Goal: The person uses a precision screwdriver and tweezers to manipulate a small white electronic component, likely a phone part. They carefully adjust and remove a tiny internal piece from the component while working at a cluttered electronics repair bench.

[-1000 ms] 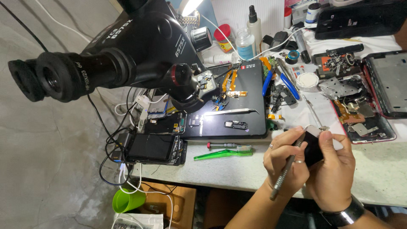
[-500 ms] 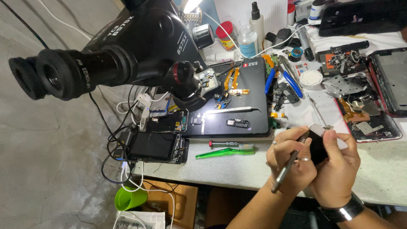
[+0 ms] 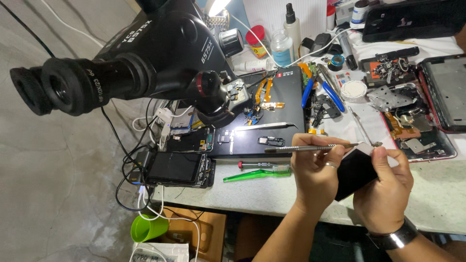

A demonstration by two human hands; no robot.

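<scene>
My left hand [image 3: 315,172], with a ring on one finger, grips a thin metal prying tool [image 3: 301,148] that lies level, its tip at the top corner of a black phone [image 3: 357,170]. My right hand [image 3: 383,189] holds that phone from the right side, thumb on its upper edge, with a black watch on the wrist. Both hands hover over the front edge of the white workbench [image 3: 437,204]. The phone's face is dark and partly hidden by my fingers.
A large black stereo microscope [image 3: 145,53] looms at the left over a black work mat [image 3: 286,97] with small parts. A green toothbrush [image 3: 257,173], a red-tipped screwdriver [image 3: 255,165], another dark phone [image 3: 174,167], blue-handled pliers [image 3: 332,94], bottles [image 3: 281,46] and opened devices [image 3: 446,92] crowd the bench.
The metal tool hung downward from my left hand before; it now lies level with its tip at the phone's corner. The phone has tilted up slightly.
</scene>
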